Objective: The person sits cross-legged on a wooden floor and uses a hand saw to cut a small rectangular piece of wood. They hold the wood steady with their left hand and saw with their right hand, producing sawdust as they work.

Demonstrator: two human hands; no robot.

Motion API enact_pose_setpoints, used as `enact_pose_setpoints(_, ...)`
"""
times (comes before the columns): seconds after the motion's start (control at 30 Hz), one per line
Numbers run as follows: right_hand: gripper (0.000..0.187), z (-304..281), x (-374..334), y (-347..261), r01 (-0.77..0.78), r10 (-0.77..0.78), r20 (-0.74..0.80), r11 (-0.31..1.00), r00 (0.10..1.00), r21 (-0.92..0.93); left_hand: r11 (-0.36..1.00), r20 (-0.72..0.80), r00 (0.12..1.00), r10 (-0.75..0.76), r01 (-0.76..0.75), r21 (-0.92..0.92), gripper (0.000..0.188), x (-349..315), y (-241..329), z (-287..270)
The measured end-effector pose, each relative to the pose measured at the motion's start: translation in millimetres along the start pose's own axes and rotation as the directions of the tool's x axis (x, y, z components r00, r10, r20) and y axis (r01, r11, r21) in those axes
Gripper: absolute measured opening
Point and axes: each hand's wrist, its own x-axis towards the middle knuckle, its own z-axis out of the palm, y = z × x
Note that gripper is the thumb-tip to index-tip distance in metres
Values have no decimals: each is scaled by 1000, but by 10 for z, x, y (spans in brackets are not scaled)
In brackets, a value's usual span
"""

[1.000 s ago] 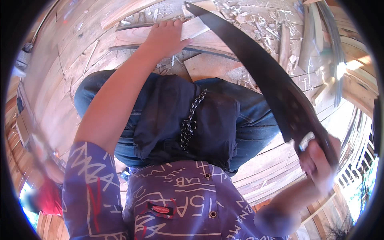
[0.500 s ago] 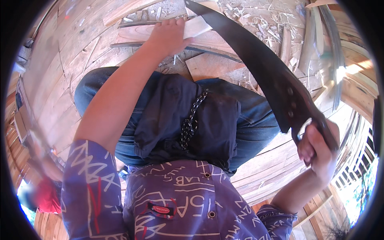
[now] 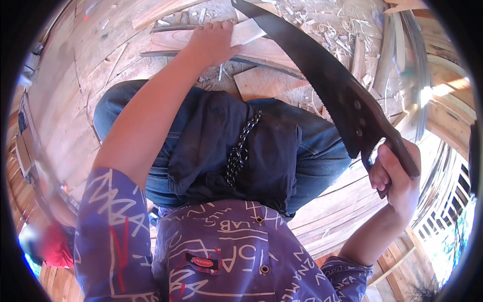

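Note:
My right hand (image 3: 395,173) is closed round the dark handle of a handsaw (image 3: 322,75). The saw's long black blade reaches up and to the left, its toothed edge on the side towards my lap. My left hand (image 3: 214,43) grips a pale piece of wood (image 3: 248,31), fingers over its far side and thumb at its near edge. This piece lies across a wider plank (image 3: 266,51). The blade crosses right at the free end of the pale piece; whether the teeth bite into it I cannot tell.
I sit with legs folded on a board floor (image 3: 95,65). Wood shavings (image 3: 332,35) and offcuts litter the far side. A flat board (image 3: 269,83) lies before my lap. Long strips (image 3: 397,55) lie at the right. Another person in a red top (image 3: 55,249) is at the left edge.
My right hand and the saw handle have shifted slightly left and away from me. The left hand keeps its hold on the pale wood, nearly still.

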Motion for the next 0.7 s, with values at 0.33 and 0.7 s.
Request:
enact_pose_setpoints(0.33, 34, -489, -478, 142, 141, -137, 76, 989, 988, -49, 996, -100, 991, 93, -92, 19, 65, 19, 66, 69)
enact_pose_setpoints(0.7, 42, -888, -700, 237, 367, -336, 318, 930, 887, -41, 998, -81, 995, 56, -53, 39, 64, -25, -35, 37)
